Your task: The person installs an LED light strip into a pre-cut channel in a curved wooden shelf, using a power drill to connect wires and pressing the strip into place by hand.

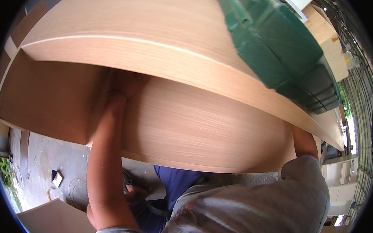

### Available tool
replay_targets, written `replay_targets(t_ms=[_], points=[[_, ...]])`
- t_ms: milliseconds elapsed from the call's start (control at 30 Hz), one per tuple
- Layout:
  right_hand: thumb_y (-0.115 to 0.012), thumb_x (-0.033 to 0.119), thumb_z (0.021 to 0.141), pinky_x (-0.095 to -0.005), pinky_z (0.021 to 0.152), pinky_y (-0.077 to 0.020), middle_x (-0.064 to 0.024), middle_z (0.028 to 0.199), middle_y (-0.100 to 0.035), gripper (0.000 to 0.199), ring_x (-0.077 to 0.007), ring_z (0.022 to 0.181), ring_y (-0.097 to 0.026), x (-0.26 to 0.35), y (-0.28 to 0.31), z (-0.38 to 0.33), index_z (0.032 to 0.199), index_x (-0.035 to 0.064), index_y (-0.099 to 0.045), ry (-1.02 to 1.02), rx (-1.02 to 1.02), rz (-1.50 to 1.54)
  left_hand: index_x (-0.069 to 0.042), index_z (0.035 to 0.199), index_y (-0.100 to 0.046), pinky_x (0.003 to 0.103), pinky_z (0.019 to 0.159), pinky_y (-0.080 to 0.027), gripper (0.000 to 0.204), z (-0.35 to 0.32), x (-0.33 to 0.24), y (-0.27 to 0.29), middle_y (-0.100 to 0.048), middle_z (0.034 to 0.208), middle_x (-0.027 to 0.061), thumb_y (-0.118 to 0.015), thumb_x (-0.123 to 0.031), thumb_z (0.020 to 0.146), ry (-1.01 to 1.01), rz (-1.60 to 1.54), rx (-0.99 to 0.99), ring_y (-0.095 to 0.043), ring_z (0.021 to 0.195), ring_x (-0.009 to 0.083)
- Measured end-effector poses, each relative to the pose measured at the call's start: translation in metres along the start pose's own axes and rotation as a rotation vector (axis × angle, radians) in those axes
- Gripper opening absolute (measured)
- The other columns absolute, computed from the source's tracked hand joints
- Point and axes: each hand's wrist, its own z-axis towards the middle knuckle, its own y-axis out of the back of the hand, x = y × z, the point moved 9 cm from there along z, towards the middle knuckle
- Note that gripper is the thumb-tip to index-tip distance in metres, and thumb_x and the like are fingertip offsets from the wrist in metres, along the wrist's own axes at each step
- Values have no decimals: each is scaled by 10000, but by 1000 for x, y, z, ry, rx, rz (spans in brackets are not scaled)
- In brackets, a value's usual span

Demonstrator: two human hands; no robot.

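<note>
Both hands are hard to make out. Her or his left hand (119, 92) reaches up from the lower edge along a bare forearm and goes in under the upper panel (127, 35), toward ten o'clock from the middle; it presses against the face of the lower panel (194, 125), fingers lost in the shadow of the overhang, so I cannot tell whether it is spread flat or curled around anything. The right hand is out of sight: only the arm shows at about four o'clock, rising from a grey sleeve (304, 180) and vanishing behind the lower panel's right end.

Both panels are light wood-grain board. One fills the middle, running from nine o'clock across to three; the other lies over it from eleven o'clock down to three, its pale edge toward the person.

On the upper panel, at one to two o'clock, rests a dark green ribbed plastic case (281, 45). Below, at seven o'clock, lies a concrete floor (64, 161) with a small block (57, 179) on it.
</note>
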Motion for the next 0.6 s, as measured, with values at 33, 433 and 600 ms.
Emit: replay_targets(t_ms=[33,433,600], points=[[-530,155,858,-429,928,-454,-173,1116,-643,326,-335,1034,-600,-10,1,-4,1154,79,-643,-23,3,-7,-94,1101,-646,448,945,-441,361,1,-3,-4,-658,1098,126,-565,-359,870,-11,-15,-1,-581,1071,325],[-537,176,859,-436,932,-451,-176,1127,-638,330,-339,1044,-597,-59,-3,-24,1156,70,-637,-153,29,-41,-105,1165,-635,454,966,-426,421,-21,26,-29,-624,1189,136,-517,-404,892,145,207,368,-550,1132,330],[-540,185,860,-439,934,-450,-178,1131,-636,333,-341,1048,-595,-60,-16,-24,1156,66,-634,-166,28,-26,-101,1162,-635,454,964,-429,416,-26,29,-39,-619,1193,141,-519,-394,891,151,248,432,-544,1140,332]])
